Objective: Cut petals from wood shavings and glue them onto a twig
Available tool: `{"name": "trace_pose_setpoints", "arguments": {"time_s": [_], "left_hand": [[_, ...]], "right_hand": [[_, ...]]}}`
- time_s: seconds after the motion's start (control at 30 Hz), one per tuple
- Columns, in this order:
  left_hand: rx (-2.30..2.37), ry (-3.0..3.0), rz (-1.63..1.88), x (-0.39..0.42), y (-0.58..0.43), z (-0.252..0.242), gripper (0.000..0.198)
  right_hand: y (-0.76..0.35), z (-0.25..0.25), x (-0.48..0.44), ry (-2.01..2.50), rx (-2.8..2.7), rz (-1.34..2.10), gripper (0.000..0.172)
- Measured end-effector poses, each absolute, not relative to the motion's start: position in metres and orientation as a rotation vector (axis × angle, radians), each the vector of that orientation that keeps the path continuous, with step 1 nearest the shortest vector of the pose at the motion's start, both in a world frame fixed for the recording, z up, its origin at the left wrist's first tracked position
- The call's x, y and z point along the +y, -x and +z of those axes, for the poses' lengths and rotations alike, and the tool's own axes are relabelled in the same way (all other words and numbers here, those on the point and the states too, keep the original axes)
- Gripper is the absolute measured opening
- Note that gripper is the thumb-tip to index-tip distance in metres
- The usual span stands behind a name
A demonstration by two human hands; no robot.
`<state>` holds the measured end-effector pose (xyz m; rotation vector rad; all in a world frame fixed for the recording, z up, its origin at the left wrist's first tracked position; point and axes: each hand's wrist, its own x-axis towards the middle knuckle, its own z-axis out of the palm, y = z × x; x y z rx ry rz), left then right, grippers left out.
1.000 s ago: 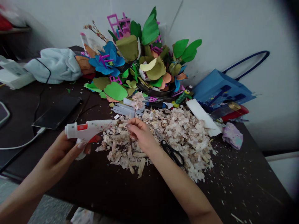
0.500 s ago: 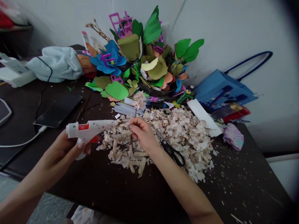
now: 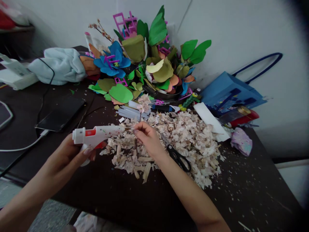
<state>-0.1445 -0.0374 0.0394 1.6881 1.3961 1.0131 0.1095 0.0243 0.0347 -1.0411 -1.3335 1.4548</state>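
Observation:
My left hand (image 3: 77, 153) is wrapped around the handle of a white hot glue gun (image 3: 101, 132) with red parts. Its nozzle points right and reaches the fingertips of my right hand (image 3: 148, 138). Those fingers pinch a thin brown stem, its lower end showing below them, topped by a pale pinkish flower (image 3: 144, 103). Anything tiny at the fingertips is too small to make out. Beneath both lies a spread heap of dry, pale petal-like scraps (image 3: 193, 138). Black-handled scissors (image 3: 179, 158) rest on the heap, beside my right forearm.
Colourful felt-like flowers and leaves (image 3: 145, 61) crowd the back. Translucent glue sticks (image 3: 132, 112) lie before them. A phone (image 3: 61, 114) with a white cable is at left, near a pale blue cloth (image 3: 60, 66). A blue bag (image 3: 231, 91) and white strip (image 3: 211, 121) stand right.
The glue gun in my left hand has shifted slightly right and down, bringing its nozzle closer to my right fingertips. My right hand has hardly moved.

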Motion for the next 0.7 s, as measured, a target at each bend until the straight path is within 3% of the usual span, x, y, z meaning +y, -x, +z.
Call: {"name": "trace_pose_setpoints", "arguments": {"time_s": [0.37, 0.7], "left_hand": [[1.401, -1.859, 0.946, -0.040, 0.145, 0.038, 0.031], [1.454, -1.785, 0.974, -0.039, 0.136, 0.042, 0.025]], "right_hand": [[-0.110, 0.035, 0.024, 1.044, -1.311, 1.456, 0.006], [-0.112, 0.031, 0.023, 0.994, -1.334, 1.469, 0.006]]}}
